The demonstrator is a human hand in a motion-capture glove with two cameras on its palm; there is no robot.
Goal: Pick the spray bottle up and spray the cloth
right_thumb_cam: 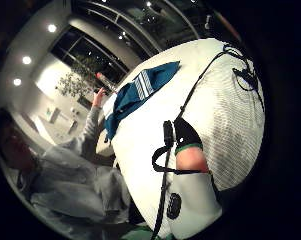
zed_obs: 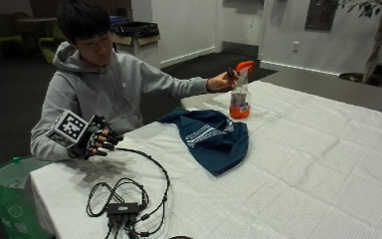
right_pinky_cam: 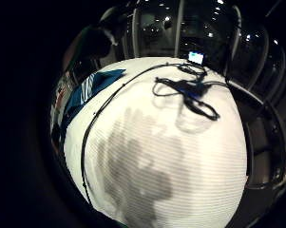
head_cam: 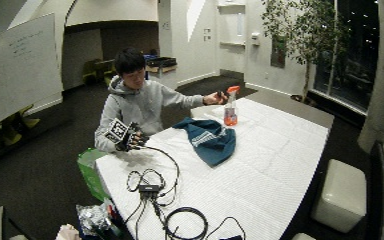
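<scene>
At the near corner of the table [zed_obs: 323, 164], the gloved right hand [zed_obs: 97, 142] hovers just above the white cloth cover with its fingers loosely curled and nothing in them. Its shadow falls on the tabletop right under it in the little-finger palm view. So it's well apart from the spray bottle [zed_obs: 240, 97], which stands upright toward the far edge with the person's bare left hand [zed_obs: 221, 80] up at the orange trigger head — looks like that hand is touching or steadying it, though I can't tell how its fingers sit around it.

The blue cloth [zed_obs: 211, 137] lies crumpled between the two hands, just in front of the bottle.

My take on handling: the bottle is clear plastic with orange liquid only in the lower part, so probably light and a bit top-heavy — easy to tip if bumped. The body may be slick, so I'd go for the narrow neck right under the trigger head, index finger on the trigger. The cloth is soft and floppy, it'll just lie there and take the spray. A bundle of cables [zed_obs: 128, 201] sits near the gloved hand.
</scene>
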